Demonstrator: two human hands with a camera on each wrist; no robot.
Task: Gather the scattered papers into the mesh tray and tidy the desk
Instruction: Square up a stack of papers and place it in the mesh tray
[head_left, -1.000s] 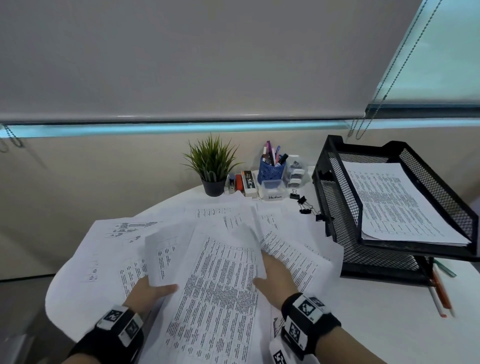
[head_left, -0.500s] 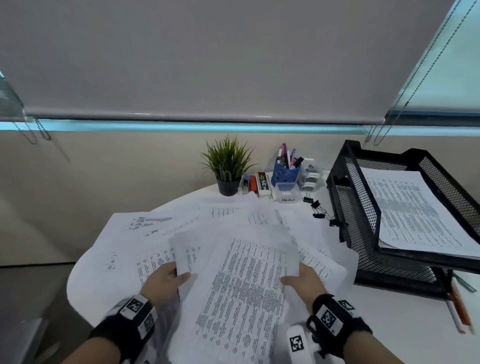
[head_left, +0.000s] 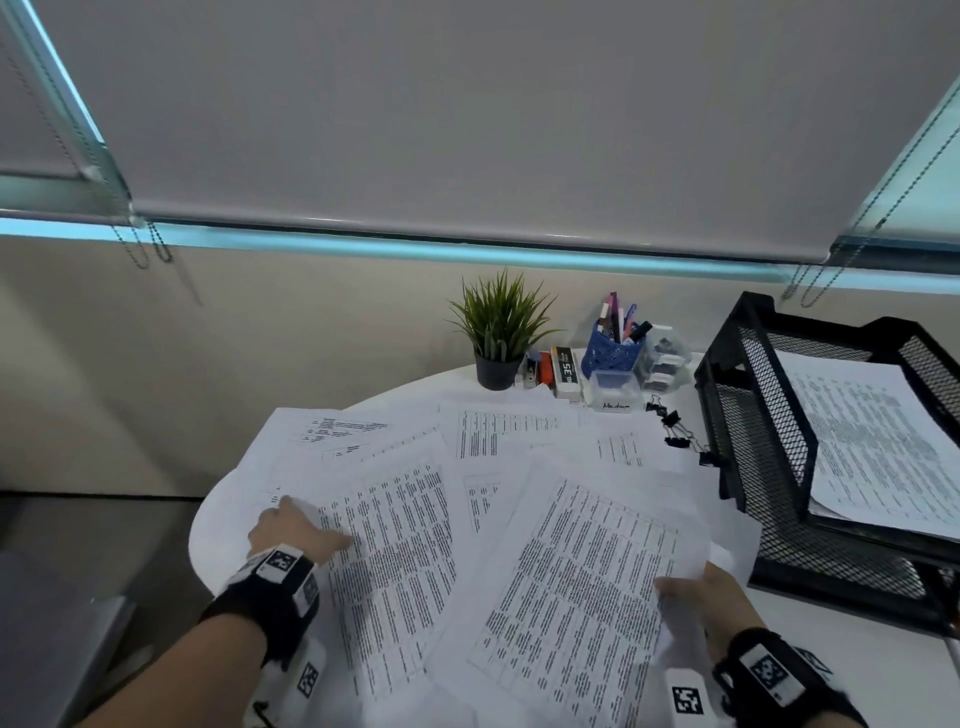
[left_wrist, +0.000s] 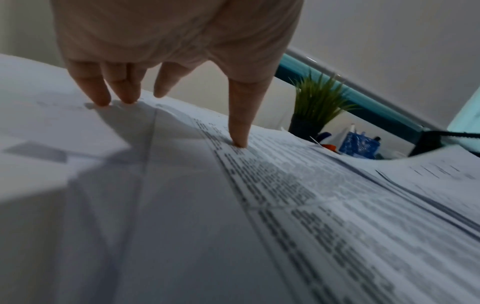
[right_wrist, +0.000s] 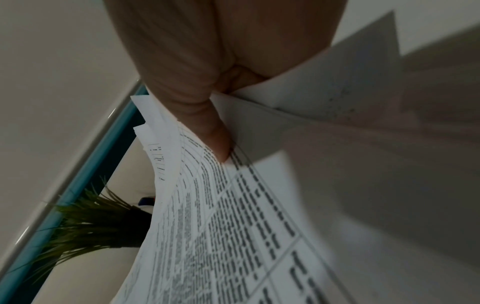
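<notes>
Printed papers (head_left: 395, 525) lie fanned across the round white table (head_left: 208, 540). My left hand (head_left: 296, 525) rests on the left sheets, its straight fingertips (left_wrist: 101, 96) and thumb pressing on the paper (left_wrist: 259, 205). My right hand (head_left: 696, 592) pinches the right edge of a bunch of sheets (head_left: 582, 582). In the right wrist view the thumb (right_wrist: 215, 133) lies on top of those papers (right_wrist: 233, 236) and the other fingers are hidden beneath. The black mesh tray (head_left: 753, 415) stands at the right, and its upper tier holds a stack of paper (head_left: 872, 441).
At the back of the table stand a small potted plant (head_left: 498, 332), a blue pen cup (head_left: 613, 353), small boxes (head_left: 563, 371) and loose black binder clips (head_left: 675, 431) beside the tray. Pens (head_left: 953, 649) lie under the tray's right end. A wall and a window blind are behind.
My left hand has let go of the middle sheets and moved out left onto the flat papers. My right hand has shifted right, still holding the sheets by their edge.
</notes>
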